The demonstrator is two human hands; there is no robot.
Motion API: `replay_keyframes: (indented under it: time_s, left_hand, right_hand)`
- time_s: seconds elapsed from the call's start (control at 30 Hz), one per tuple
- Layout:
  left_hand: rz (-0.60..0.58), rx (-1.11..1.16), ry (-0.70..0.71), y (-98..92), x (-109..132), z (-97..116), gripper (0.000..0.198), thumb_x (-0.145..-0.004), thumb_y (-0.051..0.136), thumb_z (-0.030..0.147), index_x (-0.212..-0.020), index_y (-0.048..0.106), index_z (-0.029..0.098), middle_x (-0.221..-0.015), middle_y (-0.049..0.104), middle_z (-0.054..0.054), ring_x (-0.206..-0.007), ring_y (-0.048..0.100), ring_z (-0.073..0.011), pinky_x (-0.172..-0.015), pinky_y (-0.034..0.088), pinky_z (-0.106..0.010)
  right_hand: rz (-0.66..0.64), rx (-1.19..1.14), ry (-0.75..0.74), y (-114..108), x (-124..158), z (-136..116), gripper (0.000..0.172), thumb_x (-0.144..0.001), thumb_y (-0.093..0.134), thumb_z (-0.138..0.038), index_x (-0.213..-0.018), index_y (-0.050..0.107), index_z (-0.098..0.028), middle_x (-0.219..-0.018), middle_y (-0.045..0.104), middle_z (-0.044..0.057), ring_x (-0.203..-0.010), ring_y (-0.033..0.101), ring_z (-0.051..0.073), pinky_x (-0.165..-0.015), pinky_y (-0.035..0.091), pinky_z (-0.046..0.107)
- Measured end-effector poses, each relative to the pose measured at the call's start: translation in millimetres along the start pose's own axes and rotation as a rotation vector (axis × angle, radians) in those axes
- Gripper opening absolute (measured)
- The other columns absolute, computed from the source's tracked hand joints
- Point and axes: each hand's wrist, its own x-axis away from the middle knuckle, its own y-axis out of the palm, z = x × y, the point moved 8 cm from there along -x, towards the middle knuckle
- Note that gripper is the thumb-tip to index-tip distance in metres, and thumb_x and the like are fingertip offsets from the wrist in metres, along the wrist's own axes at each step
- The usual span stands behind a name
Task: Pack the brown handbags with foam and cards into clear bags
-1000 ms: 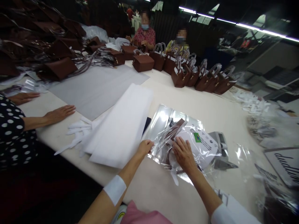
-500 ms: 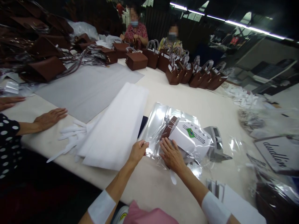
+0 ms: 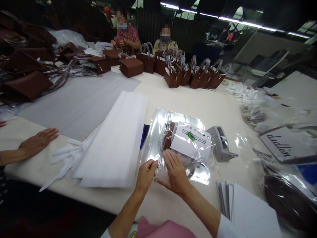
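Note:
A clear plastic bag [image 3: 155, 132] lies flat before me, with a brown leather piece [image 3: 168, 137] and a white printed card [image 3: 189, 140] with a green mark in or under it; which, I cannot tell. My left hand [image 3: 146, 174] is closed, its thumb and finger pinching the bag's near left edge. Pressed flat on the plastic, my right hand [image 3: 176, 172] is open, fingers together and thumb out, just below the card. A grey tape dispenser [image 3: 220, 143] stands right of the bag.
White foam sheets [image 3: 116, 142] and white gloves [image 3: 66, 157] lie to the left, near a co-worker's hand [image 3: 38, 142]. Brown handbags [image 3: 131, 66] line the far side, where two people sit. Boards [image 3: 255, 208] and a bagged dark item [image 3: 288, 198] are at right.
The view has shifted, so the table's contents appear further left. My right hand's fingers have drawn together and its thumb now points left. My left hand keeps its pinch on the plastic.

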Motion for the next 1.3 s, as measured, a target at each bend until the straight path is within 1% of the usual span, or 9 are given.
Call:
replay_keyframes:
  time_s: [0.17, 0.3, 0.47, 0.63, 0.77, 0.9, 1.03, 1.13, 1.3]
  left_hand:
    - [-0.017, -0.189, 0.25, -20.2, 7, 23, 0.026, -0.085, 0.041, 0.032, -0.095, 0.06, 0.019, -0.092, 0.061, -0.005, -0.087, 0.057, -0.0175, -0.08, 0.047, -0.029]
    - [-0.033, -0.721, 0.71, -14.9, -10, 49, 0.053, -0.08, 0.042, 0.012, -0.132, 0.035, 0.019, -0.141, 0.031, -0.011, -0.131, 0.025, -0.0254, -0.105, 0.025, -0.046]
    - [-0.41, -0.818, 0.998, 25.0, -36, 54, 0.034, -0.085, 0.045, 0.015, -0.115, 0.053, 0.028, -0.136, 0.04, -0.005, -0.132, 0.024, -0.0222, -0.109, 0.007, -0.052]
    - [-0.746, -0.737, 1.028, 41.2, -33, 67, 0.024, -0.086, 0.042, 0.012, -0.086, 0.062, 0.025, -0.128, 0.05, -0.002, -0.129, 0.03, -0.0186, -0.11, 0.006, -0.048]
    - [-0.847, -0.728, 1.209, 50.9, -23, 87, 0.024, -0.085, 0.042, 0.01, -0.081, 0.061, 0.024, -0.131, 0.047, -0.001, -0.13, 0.028, -0.0191, -0.11, 0.009, -0.048]
    - [-0.773, -0.839, 1.421, 72.6, -27, 93, 0.018, -0.086, 0.043, 0.014, -0.078, 0.058, 0.021, -0.122, 0.055, -0.003, -0.123, 0.039, -0.0189, -0.108, 0.02, -0.046]
    - [-0.671, -0.901, 1.384, 97.9, -49, 85, 0.022, -0.089, 0.04, 0.021, -0.073, 0.054, 0.018, -0.082, 0.063, -0.004, -0.085, 0.056, -0.0148, -0.082, 0.042, -0.032]
    - [-0.596, -0.928, 1.268, 111.8, -66, 79, 0.032, -0.091, 0.035, 0.027, -0.065, 0.051, 0.016, -0.065, 0.056, -0.004, -0.066, 0.05, -0.0146, -0.062, 0.039, -0.027]
    - [-0.519, -0.944, 1.042, 123.2, -87, 77, 0.034, -0.09, 0.037, 0.039, -0.068, 0.051, 0.017, -0.065, 0.054, -0.002, -0.063, 0.048, -0.0136, -0.056, 0.033, -0.024]
  right_hand:
    - [0.085, 0.007, 0.08, 16, 7, -4, 0.049, -0.084, 0.033, -0.009, -0.133, 0.037, -0.015, -0.115, 0.06, 0.012, -0.114, 0.05, 0.025, -0.102, 0.026, 0.056]
    - [0.075, -0.11, 0.04, 17, 12, 0, 0.055, -0.079, 0.029, -0.002, -0.132, 0.036, -0.016, -0.117, 0.058, 0.011, -0.118, 0.046, 0.023, -0.103, 0.021, 0.06]
    - [0.065, -0.216, 0.05, 8, 16, 4, 0.052, -0.08, 0.03, -0.005, -0.13, 0.038, -0.018, -0.116, 0.058, 0.011, -0.115, 0.049, 0.022, -0.104, 0.022, 0.058]
    - [0.16, -0.236, 0.062, -37, 20, 22, 0.034, -0.085, 0.04, -0.022, -0.116, 0.053, -0.02, -0.108, 0.063, 0.008, -0.105, 0.055, 0.021, -0.092, 0.042, 0.042]
    - [0.169, 0.034, 0.044, -65, 14, 60, 0.04, -0.086, 0.043, -0.032, -0.12, 0.051, -0.014, -0.124, 0.053, 0.012, -0.12, 0.041, 0.026, -0.097, 0.034, 0.046]
    - [-0.007, 0.24, 0.049, -45, 7, 93, 0.038, -0.087, 0.043, -0.023, -0.123, 0.049, -0.016, -0.129, 0.048, 0.011, -0.124, 0.037, 0.024, -0.098, 0.029, 0.043]
    - [-0.058, 0.23, 0.049, -33, 8, 98, 0.039, -0.087, 0.045, -0.025, -0.124, 0.048, -0.017, -0.132, 0.047, 0.01, -0.124, 0.036, 0.025, -0.099, 0.025, 0.043]
    - [-0.087, 0.159, 0.045, -35, 10, 99, 0.041, -0.085, 0.044, -0.021, -0.126, 0.047, -0.018, -0.133, 0.046, 0.008, -0.125, 0.035, 0.024, -0.099, 0.024, 0.043]
    - [-0.049, -0.054, 0.13, -45, 6, 115, 0.034, -0.089, 0.035, -0.021, -0.118, 0.052, -0.019, -0.126, 0.052, 0.008, -0.122, 0.04, 0.021, -0.097, 0.027, 0.042]
